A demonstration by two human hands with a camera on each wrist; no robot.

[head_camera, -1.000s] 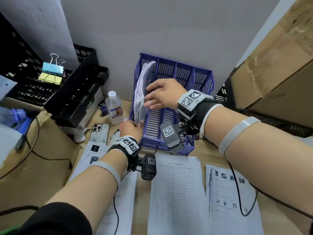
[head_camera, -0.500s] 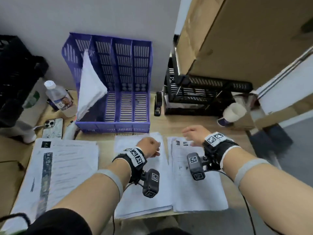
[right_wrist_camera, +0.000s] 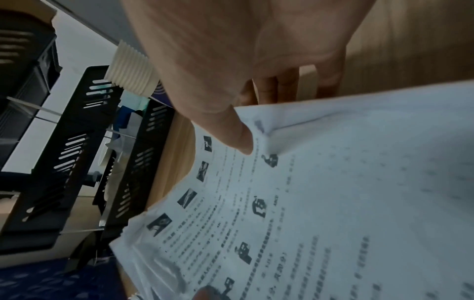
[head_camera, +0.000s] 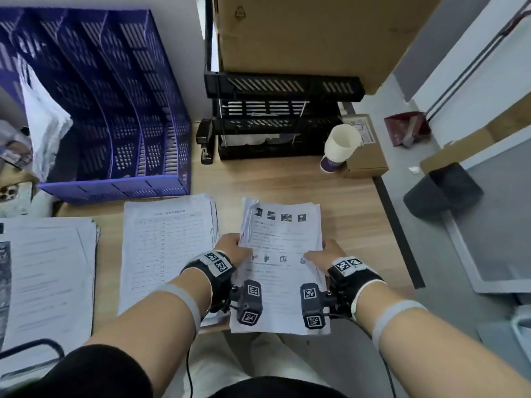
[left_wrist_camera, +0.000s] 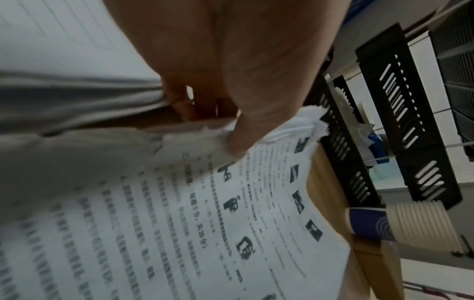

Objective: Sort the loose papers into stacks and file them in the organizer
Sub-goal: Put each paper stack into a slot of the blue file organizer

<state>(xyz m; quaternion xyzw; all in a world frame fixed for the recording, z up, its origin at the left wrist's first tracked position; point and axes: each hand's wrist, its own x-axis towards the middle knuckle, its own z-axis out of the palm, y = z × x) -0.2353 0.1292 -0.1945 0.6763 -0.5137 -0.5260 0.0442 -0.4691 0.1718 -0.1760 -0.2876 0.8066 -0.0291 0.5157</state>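
A stack of printed sheets with small pictures [head_camera: 283,239] [left_wrist_camera: 256,203] [right_wrist_camera: 333,203] lies at the desk's near edge, held from both sides. My left hand [head_camera: 232,247] [left_wrist_camera: 231,130] grips its left edge, thumb on top. On the right edge my right hand [head_camera: 320,255] [right_wrist_camera: 246,130] pinches the stack, thumb over the print and fingers beneath. The purple slotted organizer [head_camera: 120,139] stands at the back left with a sheaf of papers [head_camera: 46,124] leaning in its leftmost slot. Two more paper stacks rest on the desk: a table form [head_camera: 166,248] in the middle and a text stack [head_camera: 46,277] at the left.
A black mesh tray rack [head_camera: 275,119] and a black stapler [head_camera: 205,142] stand behind the stacks. Stacked paper cups [head_camera: 339,147] lie tipped by a small cardboard box [head_camera: 365,156] at the desk's right edge. A large carton [head_camera: 301,33] looms above. A phone [head_camera: 14,193] lies far left.
Both hands left the organizer, came down to the desk and took hold of the right-hand picture stack by its two side edges. The view swung right.
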